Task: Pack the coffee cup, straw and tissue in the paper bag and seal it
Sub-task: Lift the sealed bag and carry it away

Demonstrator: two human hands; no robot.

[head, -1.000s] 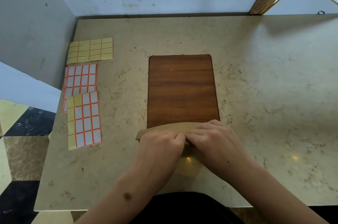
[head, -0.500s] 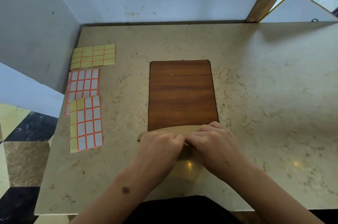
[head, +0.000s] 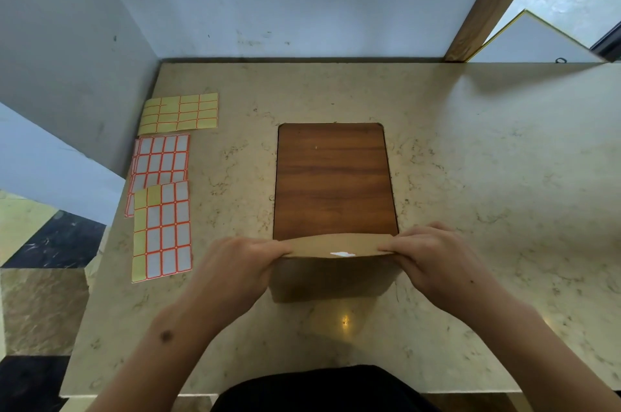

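Observation:
A brown paper bag [head: 332, 277] stands near the table's front edge, its top folded over into a flat flap. A small white sticker [head: 342, 254] sits on the flap's lower edge at the middle. My left hand [head: 242, 268] pinches the flap's left end. My right hand [head: 437, 260] pinches its right end. The coffee cup, straw and tissue are not visible; the closed bag hides whatever is inside.
A dark wooden board [head: 334, 179] lies on the beige marble table [head: 487, 193] just behind the bag. Three sheets of stickers lie at the left: a yellow sheet [head: 179, 112], a red-framed sheet [head: 161, 159] and a partly used sheet [head: 163, 230]. Walls close the back and left.
My hands were pressed together at the middle of the flap; they have slid apart to its two ends, uncovering the flap and the white sticker. The camera view has tilted slightly.

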